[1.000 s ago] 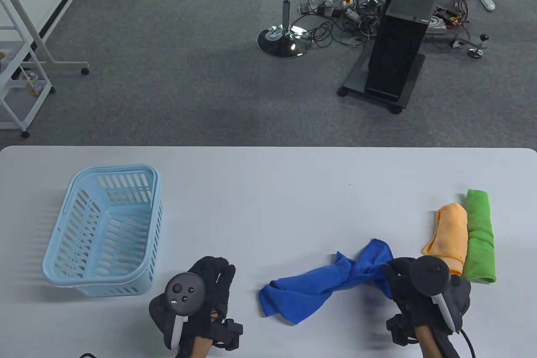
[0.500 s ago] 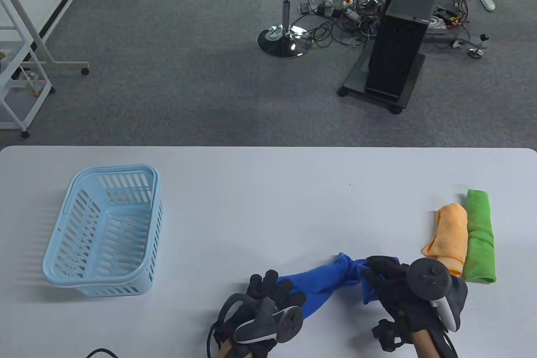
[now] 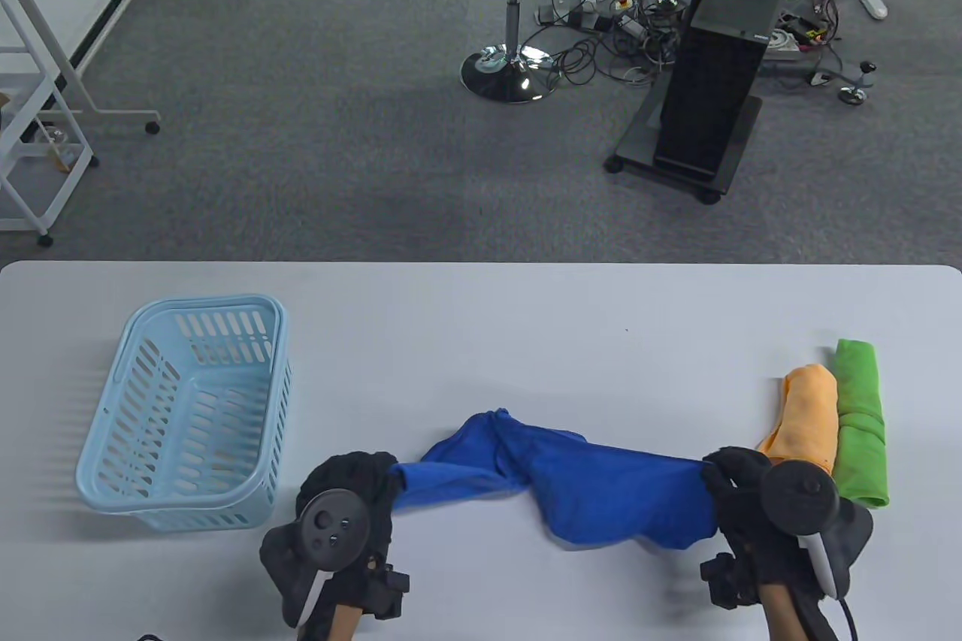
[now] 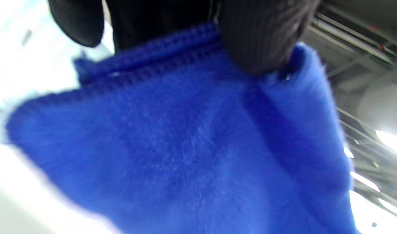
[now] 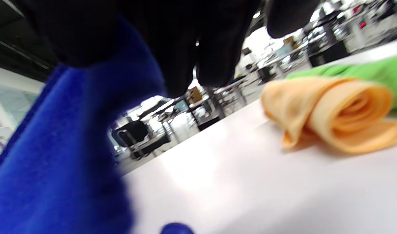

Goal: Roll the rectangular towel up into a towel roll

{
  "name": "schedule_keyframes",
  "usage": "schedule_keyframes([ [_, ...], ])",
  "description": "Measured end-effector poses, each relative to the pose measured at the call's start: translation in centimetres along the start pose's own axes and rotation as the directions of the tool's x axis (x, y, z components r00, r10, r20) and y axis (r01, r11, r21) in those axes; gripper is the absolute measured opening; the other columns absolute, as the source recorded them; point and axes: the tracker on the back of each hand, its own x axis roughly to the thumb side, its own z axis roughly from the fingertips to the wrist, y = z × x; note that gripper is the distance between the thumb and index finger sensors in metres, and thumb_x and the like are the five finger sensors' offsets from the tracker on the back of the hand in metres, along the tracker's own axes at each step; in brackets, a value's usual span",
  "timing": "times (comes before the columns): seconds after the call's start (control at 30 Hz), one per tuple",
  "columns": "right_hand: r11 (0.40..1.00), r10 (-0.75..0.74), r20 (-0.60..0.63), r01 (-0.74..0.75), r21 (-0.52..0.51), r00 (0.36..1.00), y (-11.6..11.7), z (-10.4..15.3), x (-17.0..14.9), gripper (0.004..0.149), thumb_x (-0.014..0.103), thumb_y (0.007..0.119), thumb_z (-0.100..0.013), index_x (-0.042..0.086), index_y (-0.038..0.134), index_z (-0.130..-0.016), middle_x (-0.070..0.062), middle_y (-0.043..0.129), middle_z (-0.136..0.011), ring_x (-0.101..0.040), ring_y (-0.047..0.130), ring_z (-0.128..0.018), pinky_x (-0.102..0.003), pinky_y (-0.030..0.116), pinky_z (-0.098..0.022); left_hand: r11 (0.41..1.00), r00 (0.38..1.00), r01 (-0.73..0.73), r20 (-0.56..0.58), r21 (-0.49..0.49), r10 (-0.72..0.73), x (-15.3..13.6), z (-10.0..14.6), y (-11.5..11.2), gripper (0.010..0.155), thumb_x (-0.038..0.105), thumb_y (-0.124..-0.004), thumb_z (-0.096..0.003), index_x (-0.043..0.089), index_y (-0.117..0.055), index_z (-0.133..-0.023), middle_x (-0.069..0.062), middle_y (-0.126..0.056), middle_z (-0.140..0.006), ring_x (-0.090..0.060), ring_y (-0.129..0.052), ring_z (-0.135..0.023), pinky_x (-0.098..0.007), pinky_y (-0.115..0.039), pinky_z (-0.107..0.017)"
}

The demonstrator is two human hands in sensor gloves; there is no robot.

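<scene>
Half a second ago the hands sat close together over a bunched blue towel (image 3: 571, 491); now they have drawn apart and the towel is stretched between them, lifted and sagging in the middle above the near edge of the table (image 3: 481, 325). Left hand (image 3: 342, 513) grips the towel's left end — in the left wrist view a gloved fingertip (image 4: 260, 39) presses down on the stitched hem, with cloth filling most of that picture. Right hand (image 3: 774, 513) holds the right end, its fingers (image 5: 185, 42) closed over the blue cloth at the top of the right wrist view. Towel folds bulge upward toward the left, and a wider flap hangs down nearer the right hand. Just beyond the right hand lie two rolled towels, touching side by side: an orange roll (image 3: 808, 423), its spiral end showing in the right wrist view, and a green roll (image 3: 860, 423) on its far side. At the table's left stands a light blue basket (image 3: 120, 445) — well apart from the towel.
</scene>
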Motion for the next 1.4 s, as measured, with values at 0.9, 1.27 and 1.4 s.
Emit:
schedule_keyframes([
  [0.9, 0.999, 0.026, -0.052, -0.027, -0.02, 0.998, -0.9, -0.2, -1.1, 0.045, 0.036, 0.08, -0.032, 0.02, 0.09, -0.072, -0.007, 0.084, -0.085, -0.031, 0.083, -0.083, -0.065, 0.053, -0.067, 0.701, 0.827, 0.531, 0.114, -0.475, -0.55, -0.2, -0.6, -8.7, 0.049, 0.039, -0.091, -0.0358, 0.03, -0.087, -0.084, -0.001, -0.093, -0.068, -0.029, -0.092, -0.068, -0.059, -0.068, -0.063],
  [1.27, 0.994, 0.108, -0.037, -0.108, 0.017, 0.993, 0.2, -0.5, -0.7, 0.045, 0.037, 0.08, -0.032, 0.02, 0.09, -0.073, -0.006, 0.084, -0.085, -0.031, 0.083, -0.083, -0.065, 0.052, -0.067, 0.843, 0.993, 0.112, 0.082, -0.526, -0.081, -0.7, -1.5, -1.7, 0.046, 0.04, -0.09, -0.0373, 0.032, -0.08, -0.082, -0.011, -0.088, -0.098, -0.04, -0.086, -0.092, -0.063, -0.066, -0.064],
  [1.4, 0.988, 0.156, -0.03, -0.155, 0.029, 0.987, 0.8, -0.5, -0.7, 0.045, 0.037, 0.08, -0.032, 0.02, 0.09, -0.072, -0.007, 0.084, -0.085, -0.031, 0.083, -0.083, -0.065, 0.052, -0.067, 0.863, 0.987, 0.145, 0.137, -0.484, -0.089, 0.9, -2.3, 0.3, 0.048, 0.041, -0.091, -0.0356, 0.031, -0.079, -0.081, -0.003, -0.101, -0.07, -0.031, -0.098, -0.076, -0.059, -0.071, -0.062],
])
